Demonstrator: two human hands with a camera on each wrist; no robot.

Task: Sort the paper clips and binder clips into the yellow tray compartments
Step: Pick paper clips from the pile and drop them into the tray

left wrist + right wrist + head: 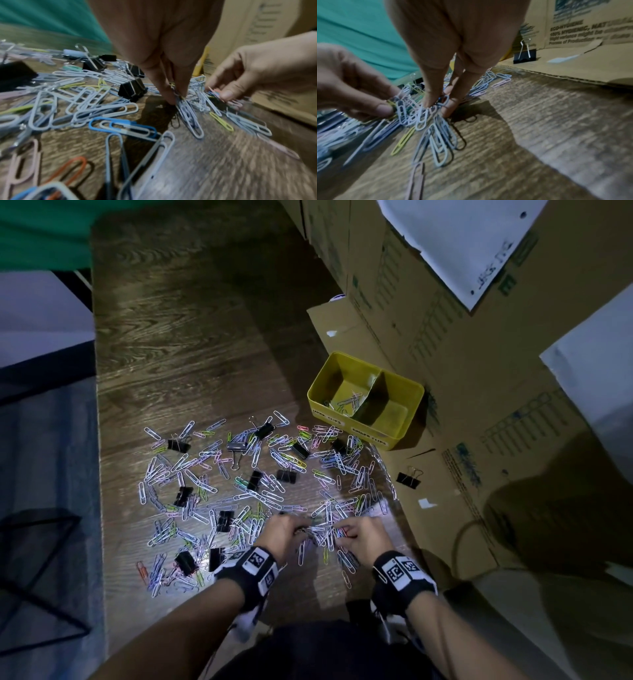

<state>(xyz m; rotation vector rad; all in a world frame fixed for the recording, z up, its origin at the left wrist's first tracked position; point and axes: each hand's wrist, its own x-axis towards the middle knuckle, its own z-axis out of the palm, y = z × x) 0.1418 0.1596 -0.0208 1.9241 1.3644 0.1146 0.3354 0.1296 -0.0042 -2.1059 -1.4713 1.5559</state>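
Both hands [284, 530] [359, 534] pinch paper clips [322, 534] together

The person is wearing a black wristband [251, 571] on the left forearm and another black wristband [402, 575] on the right, each carrying white square tags printed with black coded patterns. Both forearms are showing bare, with no sleeves.

The table [191, 344] is dark brown woodgrain. The paper clips [212, 474] strewn on it are mostly white and pale blue, with some pink, lime, yellow, bright blue and one orange; the binder clips [287, 476] are black. The tray [404, 405] is yellow with white labels. Brown boxes [445, 320] carry green print, and the wristbands [253, 571] are black with white square markers.
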